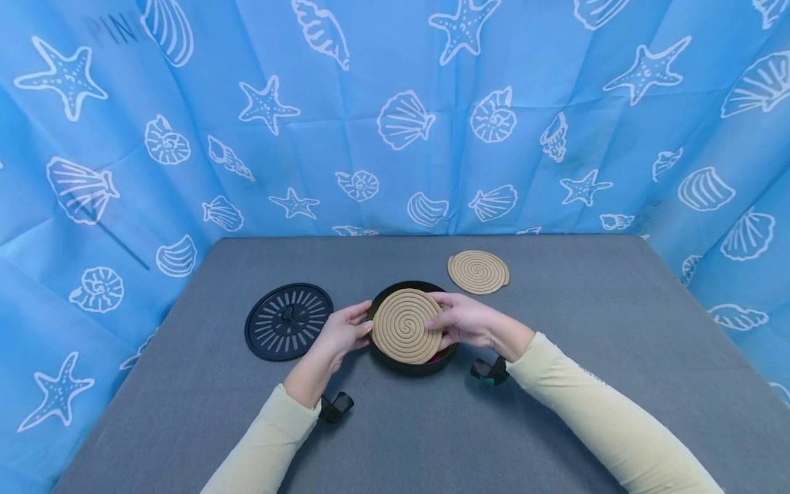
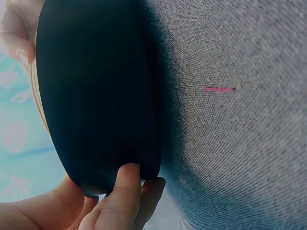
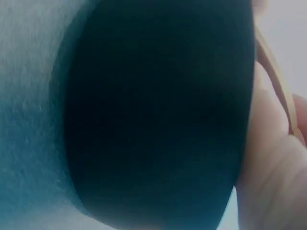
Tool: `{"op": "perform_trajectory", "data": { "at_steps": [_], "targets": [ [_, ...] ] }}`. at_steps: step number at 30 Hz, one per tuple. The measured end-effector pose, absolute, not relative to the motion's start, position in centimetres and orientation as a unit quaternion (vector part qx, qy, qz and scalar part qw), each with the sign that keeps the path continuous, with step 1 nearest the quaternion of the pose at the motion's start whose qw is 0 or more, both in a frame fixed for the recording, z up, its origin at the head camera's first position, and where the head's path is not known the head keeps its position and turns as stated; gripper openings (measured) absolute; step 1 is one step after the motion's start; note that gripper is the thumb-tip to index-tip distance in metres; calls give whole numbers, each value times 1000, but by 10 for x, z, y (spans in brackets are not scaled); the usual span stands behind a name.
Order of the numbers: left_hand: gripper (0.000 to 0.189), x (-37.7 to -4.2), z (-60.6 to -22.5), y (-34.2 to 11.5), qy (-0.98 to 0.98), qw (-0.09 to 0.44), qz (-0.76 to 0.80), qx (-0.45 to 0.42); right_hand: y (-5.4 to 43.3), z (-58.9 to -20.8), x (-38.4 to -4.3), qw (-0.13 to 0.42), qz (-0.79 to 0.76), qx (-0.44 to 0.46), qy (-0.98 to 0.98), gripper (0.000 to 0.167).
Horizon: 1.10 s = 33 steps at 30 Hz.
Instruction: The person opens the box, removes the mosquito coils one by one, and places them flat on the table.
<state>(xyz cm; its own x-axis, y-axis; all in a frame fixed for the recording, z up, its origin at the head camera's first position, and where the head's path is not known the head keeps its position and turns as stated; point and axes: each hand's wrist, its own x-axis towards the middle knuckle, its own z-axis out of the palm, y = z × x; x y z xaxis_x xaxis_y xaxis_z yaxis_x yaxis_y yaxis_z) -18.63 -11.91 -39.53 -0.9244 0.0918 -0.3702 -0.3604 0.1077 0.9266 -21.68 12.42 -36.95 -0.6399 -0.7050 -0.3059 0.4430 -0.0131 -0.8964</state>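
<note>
One tan spiral coil (image 1: pixel 404 326) sat over the mouth of a round black dish (image 1: pixel 415 370), covering most of it, its edge pinched between the thumb and fingers of the right hand (image 1: pixel 464 319). The left hand (image 1: pixel 338 335) gripped the dish's left wall. On the grey worktop (image 1: pixel 426 439), a slotted black lid (image 1: pixel 271 343) lay left of the dish, a second coil (image 1: pixel 478 272) beyond it to the right, and a pink scrap (image 2: pixel 219 89) on its near side.

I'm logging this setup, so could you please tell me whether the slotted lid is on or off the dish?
Off: the lid lies on the table, left of the dish and apart from it.
</note>
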Motion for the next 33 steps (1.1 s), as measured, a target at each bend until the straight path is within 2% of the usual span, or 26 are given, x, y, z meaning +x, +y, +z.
{"op": "perform_trajectory", "data": {
  "at_steps": [14, 33],
  "targets": [
    [48, -185, -393, -120, 725, 174, 659, -95, 138, -368, -216, 382, -755, -89, 525, 65],
    [48, -182, -393, -120, 732, 172, 654, -87, 178, -337, -218, 311, -798, -87, 509, 66]
  ]
}}
